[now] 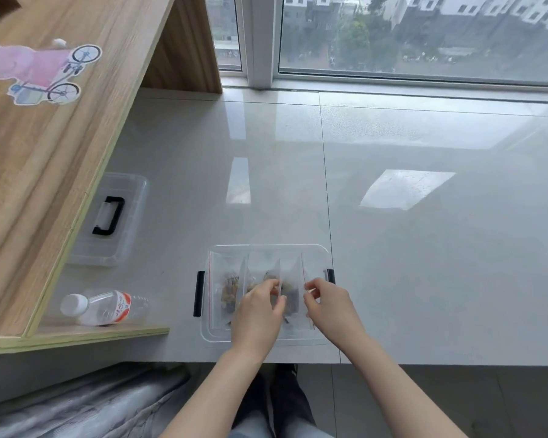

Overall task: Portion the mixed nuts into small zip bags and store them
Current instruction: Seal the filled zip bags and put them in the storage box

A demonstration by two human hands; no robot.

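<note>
A clear plastic storage box [317, 252] with black side latches sits on the pale tiled sill near its front edge. Inside it stand three small zip bags of mixed nuts, side by side. The left bag [227, 292] shows brown nuts. My left hand [258, 314] pinches the top edge of the right bag [293, 297], while my right hand [328, 306] pinches that bag's red-lined edge at the other side. The middle bag [260, 273] is partly hidden behind my left hand.
The box's clear lid [111, 216] with a black handle lies at the left, partly under a slanted wooden board [54, 153]. A plastic water bottle [103, 306] lies on its side beside the board. A window runs along the back of the sill.
</note>
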